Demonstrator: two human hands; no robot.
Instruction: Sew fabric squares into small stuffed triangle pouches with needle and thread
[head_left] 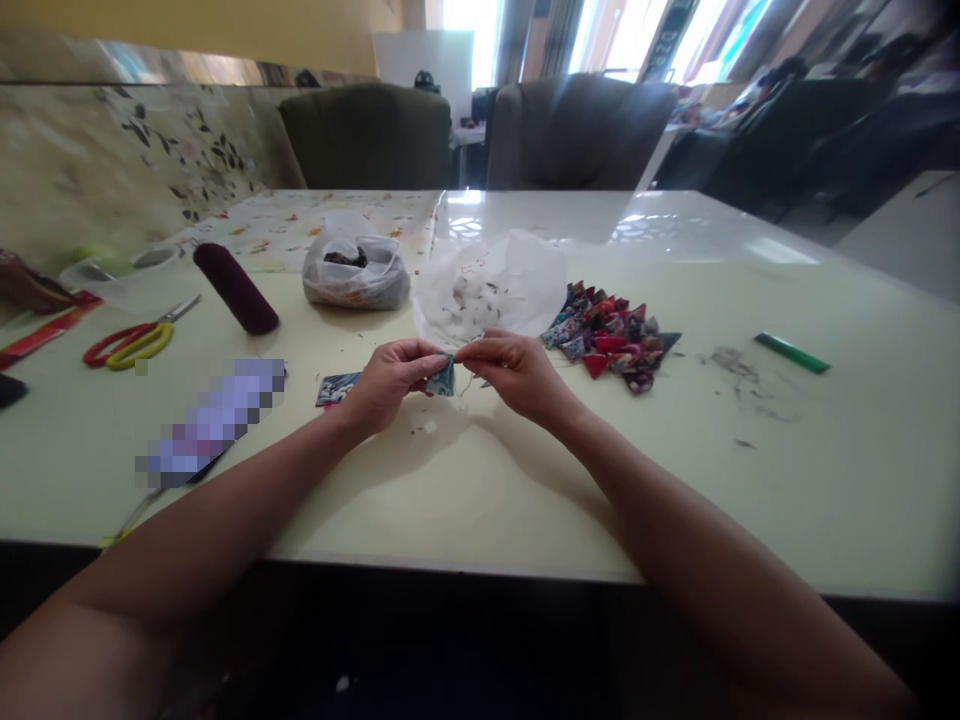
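Note:
Between the thumb and fingers of my left hand [394,382] is a small teal patterned piece of cloth [442,378]. My right hand [517,372] is closed in a pinch at the cloth's upper right edge. What its fingertips hold is too small to make out. A thin thread [464,385] hangs in a loop between the two hands. Beside my left hand lies a flat blue patterned cloth piece [337,388], partly covered by that hand. Beyond my hands, an open white plastic bag [525,285] holds white stuffing [476,298].
To the right lie a pile of stuffed cloth triangles [611,335], a green stick-like object [793,353] and dark scraps [735,365]. On the left are scissors [142,340], a dark maroon cylinder [235,288], a tied plastic bag [356,275] and a blurred-out object [214,420].

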